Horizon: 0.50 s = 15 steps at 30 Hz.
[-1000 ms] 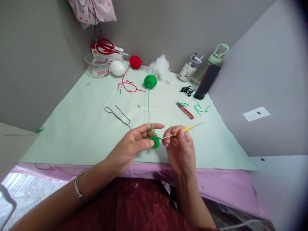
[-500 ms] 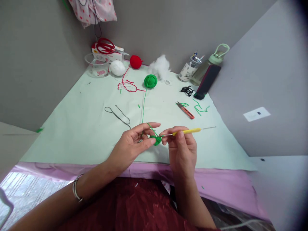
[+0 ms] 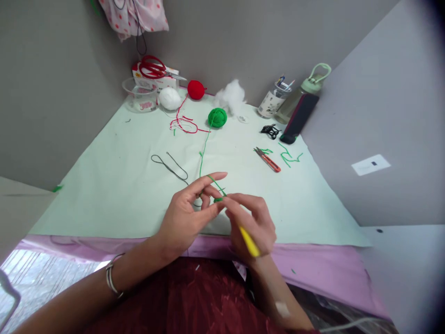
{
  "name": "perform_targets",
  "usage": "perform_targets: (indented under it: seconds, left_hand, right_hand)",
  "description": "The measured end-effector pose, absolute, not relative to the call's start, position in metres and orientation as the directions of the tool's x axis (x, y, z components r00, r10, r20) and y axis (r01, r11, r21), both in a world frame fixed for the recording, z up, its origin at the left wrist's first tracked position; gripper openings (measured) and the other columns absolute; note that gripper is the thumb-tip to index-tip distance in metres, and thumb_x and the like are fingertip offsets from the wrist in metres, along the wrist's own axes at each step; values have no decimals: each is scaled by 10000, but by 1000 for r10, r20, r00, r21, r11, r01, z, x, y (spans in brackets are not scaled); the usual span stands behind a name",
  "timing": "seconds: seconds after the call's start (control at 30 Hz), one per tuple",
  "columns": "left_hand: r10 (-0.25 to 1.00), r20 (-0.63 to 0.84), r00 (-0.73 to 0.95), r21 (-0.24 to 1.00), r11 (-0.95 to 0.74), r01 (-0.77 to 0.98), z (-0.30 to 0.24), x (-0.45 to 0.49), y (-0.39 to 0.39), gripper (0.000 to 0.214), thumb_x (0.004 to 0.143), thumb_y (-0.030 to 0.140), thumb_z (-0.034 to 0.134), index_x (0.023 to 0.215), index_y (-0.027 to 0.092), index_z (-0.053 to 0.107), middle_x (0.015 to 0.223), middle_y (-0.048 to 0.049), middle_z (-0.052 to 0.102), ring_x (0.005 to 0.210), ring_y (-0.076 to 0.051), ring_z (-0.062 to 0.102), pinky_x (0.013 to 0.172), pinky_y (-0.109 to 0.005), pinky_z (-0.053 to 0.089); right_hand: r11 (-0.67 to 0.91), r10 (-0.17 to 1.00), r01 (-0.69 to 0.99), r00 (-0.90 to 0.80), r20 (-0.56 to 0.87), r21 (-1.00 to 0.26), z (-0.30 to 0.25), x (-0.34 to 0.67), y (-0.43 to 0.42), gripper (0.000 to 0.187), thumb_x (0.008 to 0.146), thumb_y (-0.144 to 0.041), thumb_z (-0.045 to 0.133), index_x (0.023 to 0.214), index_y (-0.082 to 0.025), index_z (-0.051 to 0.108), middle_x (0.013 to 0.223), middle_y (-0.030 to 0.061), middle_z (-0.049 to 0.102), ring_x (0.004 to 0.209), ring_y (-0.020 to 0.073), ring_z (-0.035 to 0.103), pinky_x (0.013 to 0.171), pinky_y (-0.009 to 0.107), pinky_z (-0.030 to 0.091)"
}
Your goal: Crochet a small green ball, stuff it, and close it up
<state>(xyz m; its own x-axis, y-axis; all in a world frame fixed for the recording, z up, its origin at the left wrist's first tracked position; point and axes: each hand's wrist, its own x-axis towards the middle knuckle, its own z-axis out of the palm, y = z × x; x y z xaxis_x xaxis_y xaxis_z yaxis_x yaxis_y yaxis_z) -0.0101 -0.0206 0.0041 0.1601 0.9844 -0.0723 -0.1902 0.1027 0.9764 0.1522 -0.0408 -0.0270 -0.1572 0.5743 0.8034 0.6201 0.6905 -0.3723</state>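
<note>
Between thumb and fingers, my left hand [image 3: 189, 213] pinches a small green crochet piece [image 3: 218, 200], mostly covered by fingertips. Green yarn [image 3: 205, 148] runs over the raised left index finger and back to a green yarn ball [image 3: 217, 118] on the table. My right hand [image 3: 253, 225] is closed around a crochet hook with a yellow handle [image 3: 249, 241], which slants down toward the wrist. Its fingertips meet the left ones at the crochet piece, and the hook's tip is hidden there.
Orange thread snips [image 3: 267, 160] and green yarn scraps [image 3: 290, 157] lie to the right. A dark looped cord [image 3: 170, 166] is at left. Along the back stand a red yarn ball [image 3: 196, 90], white stuffing [image 3: 231, 96], a pen cup [image 3: 274, 101], a bottle [image 3: 295, 99] and a phone [image 3: 299, 119].
My right hand has turned over, swinging the hook's handle from pointing right to pointing down toward my wrist. The fingers now cover more of the crochet piece. The yarn strand has shifted left.
</note>
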Motion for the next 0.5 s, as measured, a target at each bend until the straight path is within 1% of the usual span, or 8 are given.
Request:
perform_targets:
  seconds: [0.07,0.1,0.17,0.2,0.27,0.33,0.4,0.5]
  left_hand:
    - [943,-167,288,890,270,-367,1,-10,-19,511,803,267,857,1300,265,736,857,16,664,775,-124,555,793,-268,445]
    - [907,-209,365,820,365,-440,0,-10,-17,513,800,277,863,1297,249,736,852,14,664,772,-117,562,775,-256,442]
    - [843,-258,472,693,501,-518,-3,-12,-14,467,810,270,855,1261,211,753,824,14,655,744,-96,558,757,-237,438]
    - [832,-269,486,662,526,-533,-3,-13,-12,436,820,258,846,1244,198,762,815,14,649,738,-89,555,761,-232,439]
    - [846,-268,461,660,510,-552,-3,-14,-11,412,820,229,841,1225,199,773,833,13,650,764,-90,568,789,-232,445]
    - [866,-240,439,697,469,-543,-2,-14,-11,418,799,217,854,1211,211,783,879,5,663,824,-109,594,839,-249,457]
    - [879,-214,425,744,429,-512,-1,-13,-13,418,797,223,856,1209,231,787,909,1,672,877,-132,614,887,-273,467]
    - [909,-181,375,803,357,-478,-2,-11,-16,399,816,239,846,1210,260,786,879,14,662,875,-137,621,893,-283,476]
  right_hand:
    - [670,552,664,-150,820,-330,-29,151,-40,469,916,-78,699,1291,-359,728,1129,60,748,1013,225,731,798,368,636]
    - [675,555,642,-116,824,-365,-28,151,-40,440,923,-90,694,1261,-367,741,1106,54,748,991,223,730,788,374,634]
    - [670,620,514,12,785,-536,-24,150,-37,325,968,-124,637,1183,-331,765,1004,48,752,884,206,724,733,373,619]
    - [645,673,416,88,734,-641,-21,151,-36,270,993,-145,599,1130,-300,772,946,46,746,814,192,710,698,365,605]
    - [562,780,193,201,593,-804,-16,151,-32,222,1026,-193,551,1025,-250,766,860,37,721,686,160,663,628,340,573]
    - [497,842,40,221,492,-867,-14,150,-30,198,1026,-240,567,958,-231,754,851,35,716,656,147,640,596,318,552]
    - [478,861,38,176,477,-878,-14,149,-29,164,1010,-253,605,955,-231,758,884,44,741,719,161,664,618,319,558]
    - [505,839,173,131,528,-845,-17,146,-31,172,1007,-205,606,1015,-248,772,929,47,770,784,176,689,658,332,571]
